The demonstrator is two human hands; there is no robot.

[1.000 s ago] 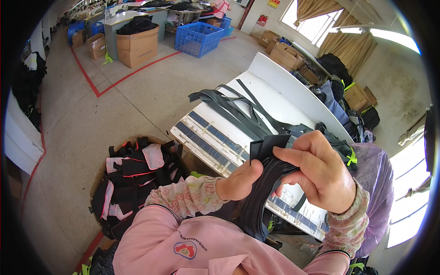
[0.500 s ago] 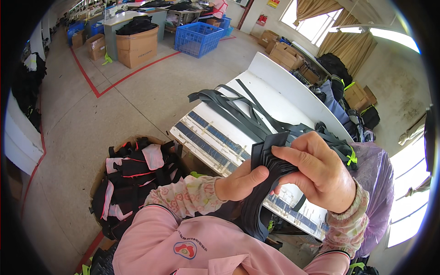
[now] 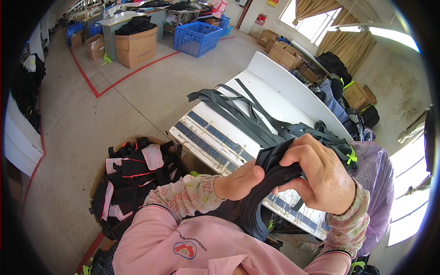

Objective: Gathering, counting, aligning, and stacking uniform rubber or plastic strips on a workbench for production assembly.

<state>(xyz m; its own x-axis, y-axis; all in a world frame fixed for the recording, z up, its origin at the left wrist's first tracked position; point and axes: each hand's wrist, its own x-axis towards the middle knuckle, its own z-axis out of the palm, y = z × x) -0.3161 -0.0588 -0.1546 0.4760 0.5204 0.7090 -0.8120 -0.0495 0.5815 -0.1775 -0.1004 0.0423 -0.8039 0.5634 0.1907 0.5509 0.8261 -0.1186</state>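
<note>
A thick bundle of black straps (image 3: 257,201) hangs down in a curve between my two hands. My left hand (image 3: 240,181) is closed around its left side, thumb on top. With fingers bent over the upper end, my right hand (image 3: 316,172) grips the same bundle from the right. Beneath and beyond the hands is a white table (image 3: 270,98) with a raised back edge. Loose dark grey straps (image 3: 238,110) lie tangled across it, running toward the right, where a neon yellow tie (image 3: 351,156) shows.
Left of the table stands a carton of black and pink pieces (image 3: 137,167). A blue crate (image 3: 197,39) and a large cardboard box (image 3: 136,48) sit on the floor farther back. Purple plastic (image 3: 373,188) covers something at my right. Cartons (image 3: 286,55) and bags line the wall.
The strap ends at the top, upright and fanned before, are now bent over and tilted under my right fingers. My right hand has shifted slightly; the left has barely moved.
</note>
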